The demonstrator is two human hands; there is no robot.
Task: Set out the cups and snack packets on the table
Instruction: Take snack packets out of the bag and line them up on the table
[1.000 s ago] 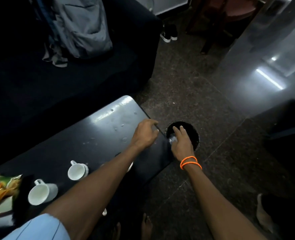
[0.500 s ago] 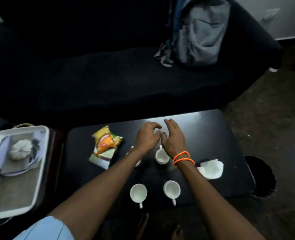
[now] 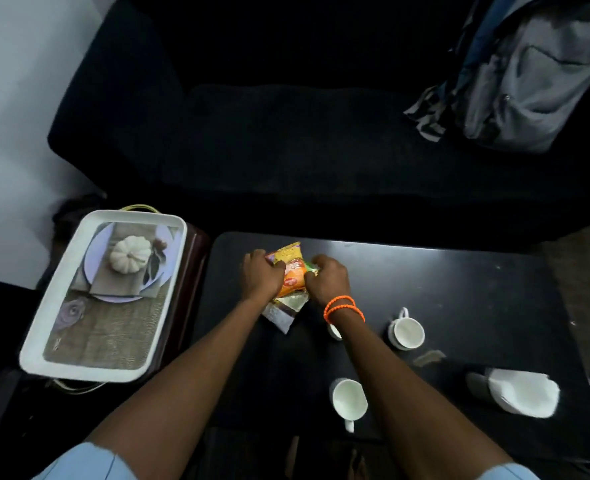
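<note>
Yellow and orange snack packets (image 3: 290,275) lie stacked at the far left of the black table (image 3: 459,289). My left hand (image 3: 260,274) grips their left side and my right hand (image 3: 328,279), with orange bands at the wrist, grips their right side. A white cup (image 3: 407,332) stands right of my right forearm. Another white cup (image 3: 350,400) sits near the front edge between my arms. A third cup (image 3: 335,331) shows only as a sliver behind my right wrist.
A white tray (image 3: 61,327) with a pumpkin picture rests on a stand left of the table. Crumpled white paper (image 3: 523,396) lies at the table's right front. A dark sofa (image 3: 286,140) runs behind, with a grey backpack (image 3: 528,74) on its right.
Both hands moved left from the cups to the snack packets and closed on them. The view shifted left, so the tray is more fully in sight.
</note>
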